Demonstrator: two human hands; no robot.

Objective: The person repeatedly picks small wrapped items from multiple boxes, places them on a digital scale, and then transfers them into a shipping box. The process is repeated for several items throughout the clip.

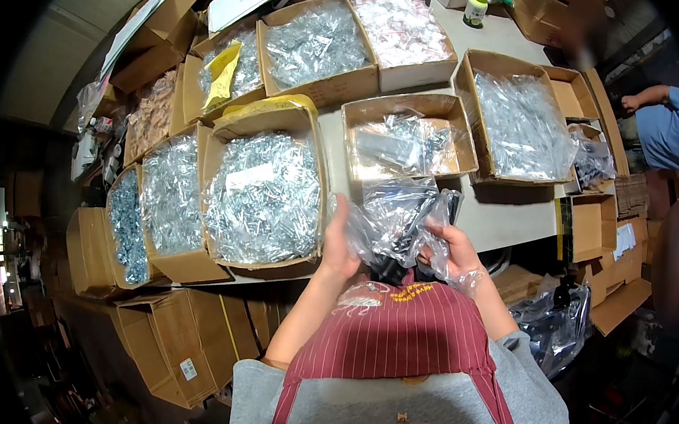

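In front of my apron I hold a clear plastic bag [400, 215] with dark parts inside. My left hand [342, 244] grips its left side, thumb up, the other fingers mostly hidden by plastic. On the right side, my right hand [452, 254] has its fingers closed on the crumpled film. Just beyond the bag stands an open cardboard box [347, 161] with clear packets and a few flat dark pieces in it. Nearest my left hand is a box of small metal screws or bolts [264, 206], with a white slip lying on top.
More boxes of bagged metal parts [169, 195] line the left, with others [317, 43] at the back. A box of clear packets [518, 122] stands right. A green bottle [476, 9] is at the far edge. Another person in blue [671, 134] is at the right. Bagged dark parts [550, 324] lie below the table.
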